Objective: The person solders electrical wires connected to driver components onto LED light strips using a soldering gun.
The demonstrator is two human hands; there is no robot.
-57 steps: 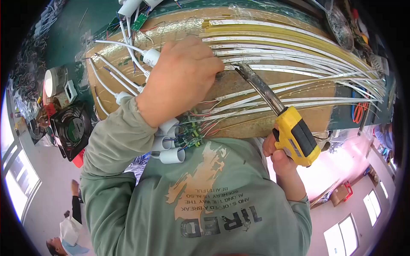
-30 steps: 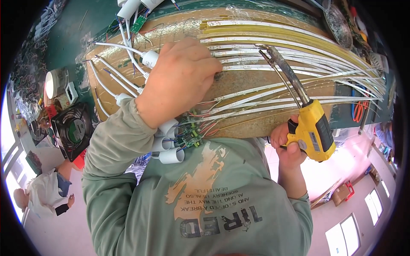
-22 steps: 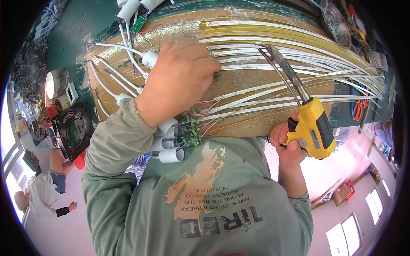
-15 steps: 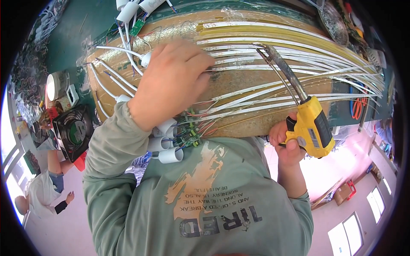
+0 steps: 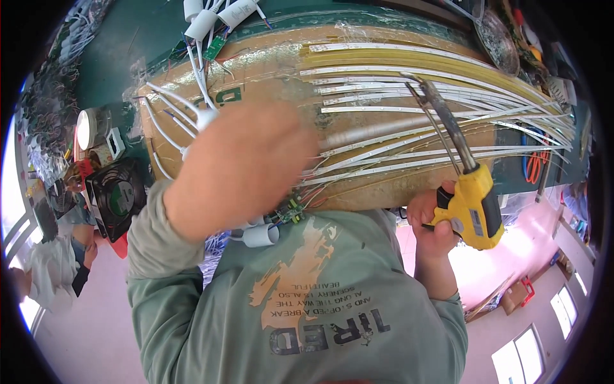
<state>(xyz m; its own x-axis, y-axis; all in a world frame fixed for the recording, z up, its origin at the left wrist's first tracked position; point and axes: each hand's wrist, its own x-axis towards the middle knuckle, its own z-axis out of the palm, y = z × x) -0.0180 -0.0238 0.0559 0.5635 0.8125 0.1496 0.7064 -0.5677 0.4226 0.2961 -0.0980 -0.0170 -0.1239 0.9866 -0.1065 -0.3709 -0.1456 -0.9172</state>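
My left hand (image 5: 246, 166), smeared by motion, is over the left part of the brown board. A blurred white LED strip (image 5: 377, 132) runs from its fingertips, which look closed on the strip's end; the fingers themselves are not clear. Under and beside that hand lie small green circuit boards (image 5: 291, 210) with thin wires, and a white plastic lamp cap (image 5: 261, 236). At the board's near right edge my right hand (image 5: 433, 217) is wrapped round the handle of a yellow and black soldering gun (image 5: 476, 208). Its long metal tip points up and left above the strips.
Many white and yellow LED strips (image 5: 409, 72) fan across the brown cardboard (image 5: 358, 198). More white caps (image 5: 201, 25) with wires lie at the far left. A black fan (image 5: 116, 198) and a white jar (image 5: 89, 128) stand left; orange-handled scissors (image 5: 536, 165) lie right. Another person (image 5: 56, 275) is at lower left.
My left hand has come nearer to me, and one LED strip has moved with it, away from the others. The right hand still holds the soldering gun, slightly lower in the picture.
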